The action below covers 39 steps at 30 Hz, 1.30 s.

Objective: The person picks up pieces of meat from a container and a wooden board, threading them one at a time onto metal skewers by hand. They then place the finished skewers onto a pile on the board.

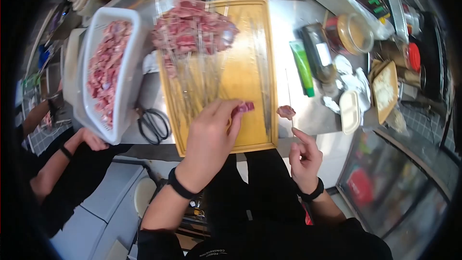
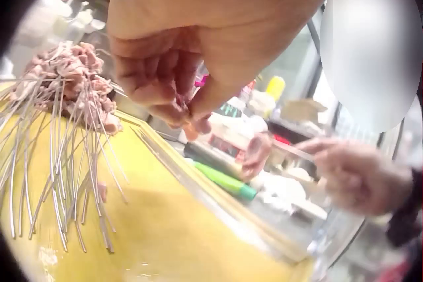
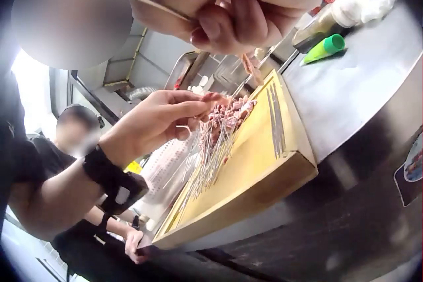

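My left hand [image 1: 211, 139] pinches a small piece of red meat [image 1: 246, 107] between thumb and fingertips above the wooden board [image 1: 240, 135]. To its right, my right hand [image 1: 305, 159] holds a thin metal skewer, with a piece of meat [image 1: 286, 111] on it beyond the fingers. The two pieces are apart. A pile of skewered meat [image 1: 192, 26] lies at the board's far end, its skewers [image 1: 197, 82] pointing toward me. In the right wrist view, the right hand [image 3: 231, 11] has its fingers curled round the skewer [image 3: 158, 4].
A white basket of cut meat [image 1: 108, 67] and black scissors [image 1: 154, 126] are left of the board. Bare skewers [image 1: 262, 77] lie along its right side. Further right are a green tube [image 1: 302, 67], a dark bottle [image 1: 317, 53] and a jar [image 1: 355, 33]. Another person's hand [image 1: 94, 139] is at left.
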{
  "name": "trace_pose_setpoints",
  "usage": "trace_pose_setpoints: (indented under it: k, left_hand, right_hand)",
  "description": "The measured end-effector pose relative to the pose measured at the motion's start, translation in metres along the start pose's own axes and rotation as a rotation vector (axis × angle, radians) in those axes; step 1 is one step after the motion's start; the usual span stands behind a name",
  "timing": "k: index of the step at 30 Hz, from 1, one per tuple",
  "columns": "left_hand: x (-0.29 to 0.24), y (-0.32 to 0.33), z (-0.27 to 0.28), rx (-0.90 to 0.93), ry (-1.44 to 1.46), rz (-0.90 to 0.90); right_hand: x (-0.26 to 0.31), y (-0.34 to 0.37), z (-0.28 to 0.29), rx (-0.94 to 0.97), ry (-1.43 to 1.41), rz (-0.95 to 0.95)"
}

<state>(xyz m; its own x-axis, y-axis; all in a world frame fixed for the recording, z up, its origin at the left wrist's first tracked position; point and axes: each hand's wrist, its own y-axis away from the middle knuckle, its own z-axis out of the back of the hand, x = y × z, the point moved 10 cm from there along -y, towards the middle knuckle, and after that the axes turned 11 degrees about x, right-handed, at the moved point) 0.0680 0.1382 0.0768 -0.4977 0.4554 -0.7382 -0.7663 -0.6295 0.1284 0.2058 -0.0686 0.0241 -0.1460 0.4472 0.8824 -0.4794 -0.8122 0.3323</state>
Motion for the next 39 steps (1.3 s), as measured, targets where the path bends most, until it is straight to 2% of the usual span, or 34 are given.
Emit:
trace_pose_setpoints:
  k: [1, 3, 4, 6, 10, 12, 13, 14, 16, 17, 20, 22, 23, 25, 28, 29, 31, 37, 39]
  left_hand:
    - [0.002, -0.007, -0.013, 0.017, 0.019, -0.009]
    - [-0.011, -0.011, -0.024, -0.098, -0.268, -0.130]
    - [-0.009, -0.009, -0.033, -0.084, -0.261, -0.135]
    - [0.012, -0.004, -0.059, 0.118, -0.343, 0.028]
    - [0.022, 0.011, -0.063, 0.227, -0.259, 0.096]
    - [0.018, 0.008, -0.052, 0.165, -0.222, 0.030]
    - [0.010, 0.004, -0.049, 0.107, -0.288, -0.095]
    - [0.012, -0.003, -0.047, 0.111, -0.290, -0.091]
    - [-0.004, -0.011, -0.065, 0.319, -0.353, -0.288]
    - [-0.001, -0.012, -0.066, 0.319, -0.352, -0.286]
    - [0.010, -0.009, -0.070, 0.281, -0.303, -0.253]
    - [0.035, -0.001, -0.063, 0.179, -0.217, 0.002]
    - [0.034, 0.004, -0.064, 0.184, -0.217, 0.014]
    - [0.035, 0.015, -0.046, 0.008, -0.119, 0.103]
    - [0.050, 0.028, -0.050, 0.003, -0.035, 0.194]
    - [0.054, 0.030, -0.054, 0.005, -0.026, 0.207]
    - [0.052, 0.028, -0.055, -0.086, -0.033, 0.114]
    - [0.057, 0.025, -0.059, -0.073, -0.086, 0.214]
    - [0.059, 0.026, -0.060, -0.089, -0.128, 0.197]
  right_hand:
    - [0.001, 0.000, 0.002, 0.000, 0.004, 0.014]
    - [0.003, 0.001, 0.006, -0.013, 0.005, 0.051]
    - [0.002, 0.001, 0.008, -0.022, 0.007, 0.037]
    - [0.008, 0.000, 0.009, -0.011, 0.041, 0.074]
    - [-0.003, 0.002, 0.007, -0.020, 0.017, 0.055]
    - [-0.007, 0.002, 0.003, -0.009, -0.013, 0.055]
    - [-0.008, 0.002, 0.003, -0.010, -0.017, 0.048]
    - [-0.006, 0.001, 0.002, -0.003, -0.015, 0.046]
    - [-0.004, 0.001, 0.000, 0.006, -0.013, 0.044]
    - [-0.004, 0.002, -0.001, 0.017, -0.017, 0.036]
    - [-0.003, 0.002, 0.000, 0.025, 0.002, 0.049]
    - [-0.001, 0.004, -0.001, 0.032, 0.019, 0.067]
    - [0.003, 0.005, -0.003, 0.047, 0.069, 0.091]
    - [0.004, 0.011, -0.009, 0.069, 0.119, 0.102]
    - [0.003, 0.023, -0.024, 0.143, 0.204, 0.125]
    - [-0.001, 0.028, -0.031, 0.177, 0.247, 0.114]
    - [-0.009, 0.034, -0.044, 0.231, 0.305, 0.101]
    - [-0.011, 0.045, -0.057, 0.303, 0.349, 0.164]
    - [-0.008, 0.046, -0.059, 0.309, 0.355, 0.181]
